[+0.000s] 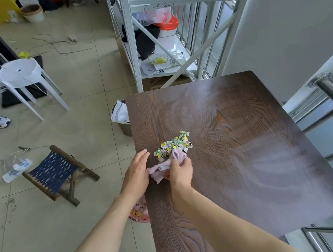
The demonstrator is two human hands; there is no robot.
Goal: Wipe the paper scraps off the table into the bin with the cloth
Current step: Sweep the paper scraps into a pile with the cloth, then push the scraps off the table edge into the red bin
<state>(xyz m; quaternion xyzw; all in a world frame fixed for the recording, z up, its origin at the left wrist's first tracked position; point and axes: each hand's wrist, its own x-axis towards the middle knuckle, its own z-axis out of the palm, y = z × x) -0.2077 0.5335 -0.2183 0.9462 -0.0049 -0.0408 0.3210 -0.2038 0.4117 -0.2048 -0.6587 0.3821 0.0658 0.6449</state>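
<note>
Right hand (179, 172), just below the centre of the frame, closes its fingers around a bunched pink cloth (167, 165) and presses it on the table (242, 157); the far end of the cloth touches the near edge of the scraps (174, 144). Left hand (135, 173), at the table's left edge, lies flat with fingers extended and together, grasping nothing; its palm side meets the left end of the cloth, and its fingertips point toward the scraps. Both forearms enter from the bottom of the frame.

The scraps form one dense heap of small white, yellow and green pieces on the dark wood-grain table, left of its middle and near its left edge. Faint wipe streaks show on the tabletop to the right of the heap.

The bin (122, 119) stands on the floor against the table's far left corner, partly hidden by the tabletop, with a white bag in its mouth; it sits above the heap in the frame and well apart from it. A folding stool (57, 173) with a blue woven seat stands on the tiles at left centre, a white stool (22, 72) at upper left, and a white shelf rack (156, 29) at top centre
</note>
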